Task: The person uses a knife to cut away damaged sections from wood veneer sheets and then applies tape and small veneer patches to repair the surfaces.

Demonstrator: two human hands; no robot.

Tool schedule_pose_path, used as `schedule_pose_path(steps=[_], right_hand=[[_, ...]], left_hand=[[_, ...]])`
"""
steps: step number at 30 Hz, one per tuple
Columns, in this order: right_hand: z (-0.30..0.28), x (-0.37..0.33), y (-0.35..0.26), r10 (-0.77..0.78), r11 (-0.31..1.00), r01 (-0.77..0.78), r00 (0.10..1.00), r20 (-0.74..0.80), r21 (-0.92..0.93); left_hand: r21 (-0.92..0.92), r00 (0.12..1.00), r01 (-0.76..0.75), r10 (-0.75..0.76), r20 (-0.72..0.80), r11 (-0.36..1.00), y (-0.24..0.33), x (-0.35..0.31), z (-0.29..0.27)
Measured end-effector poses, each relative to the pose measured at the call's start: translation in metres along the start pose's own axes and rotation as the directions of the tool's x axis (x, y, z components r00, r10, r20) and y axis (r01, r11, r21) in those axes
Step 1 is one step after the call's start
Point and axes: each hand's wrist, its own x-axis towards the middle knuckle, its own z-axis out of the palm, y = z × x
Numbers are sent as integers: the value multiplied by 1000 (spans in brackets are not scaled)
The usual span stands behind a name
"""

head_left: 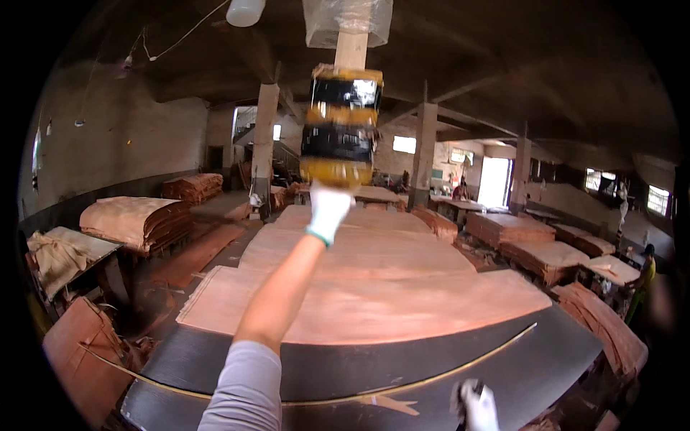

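My left hand (331, 207), in a white glove with a green cuff, is raised at the end of my stretched arm. It meets the lower end of a bundle wrapped in shiny black and yellow tape (338, 140) round a wooden bar (351, 50). Blur and the bundle hide its fingers. Low at the right, my right hand (480, 408), also white-gloved, is closed around something small and dark. Below my arms, a stack of thin reddish wood veneer sheets (374, 309) lies on a dark table (316, 366).
A long thin yellowish strip (445, 371) crosses the near table, beside a forked wood scrap (394, 404). More veneer stacks (136, 221) stand left and right (510, 228). Clear plastic (347, 21) covers the bar's top. Pillars (422, 154) rise behind; a person (642, 284) stands far right.
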Motion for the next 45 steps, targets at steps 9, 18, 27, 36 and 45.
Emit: schedule_pose_path(steps=[9, 18, 27, 36, 45], right_hand=[[124, 94, -231, -807, 570, 803, 587, 66, -174], [96, 76, -66, -497, 859, 499, 867, -43, 116], [113, 89, 36, -442, 890, 441, 897, -20, 119], [115, 95, 88, -391, 918, 372, 907, 159, 135], [111, 99, 82, -342, 932, 323, 934, 104, 167]], left_hand=[[445, 903, 109, -275, 330, 889, -86, -402, -8], [588, 629, 6, -460, 627, 809, -92, -535, -86], [403, 802, 46, -274, 531, 914, -81, -395, -30], [267, 919, 245, -311, 241, 932, -146, -387, 11], [374, 994, -93, 63, 91, 923, -80, -300, 66]])
